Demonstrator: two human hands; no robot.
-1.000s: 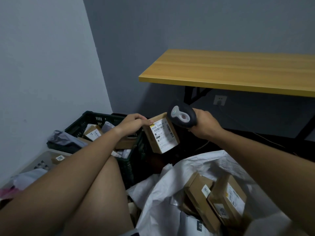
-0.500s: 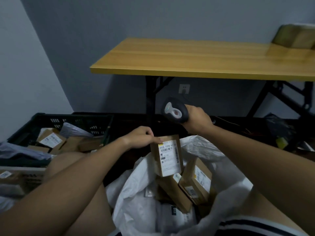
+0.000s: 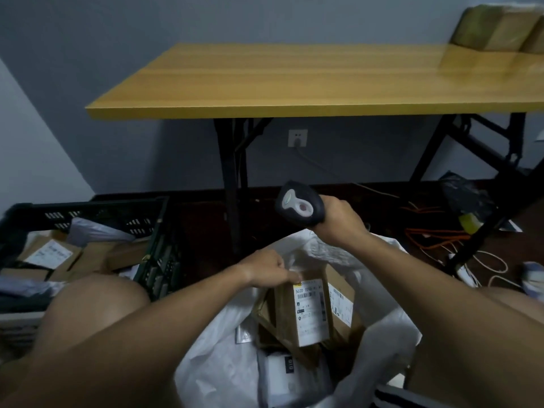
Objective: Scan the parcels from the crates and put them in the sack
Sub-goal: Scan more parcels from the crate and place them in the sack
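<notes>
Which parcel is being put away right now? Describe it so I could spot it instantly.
Find the white sack open below the yellow table. Among the brown boxes inside, it is the cardboard parcel standing upright, its white label facing up. Unlike its neighbours, the left hand pinches its top edge.

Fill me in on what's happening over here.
A person is sorting parcels. The left hand holds a labelled cardboard parcel by its top edge, inside the mouth of the white sack, where other boxes already lie. The right hand grips a handheld barcode scanner above the sack. More parcels wait in the dark crate to the left.
</notes>
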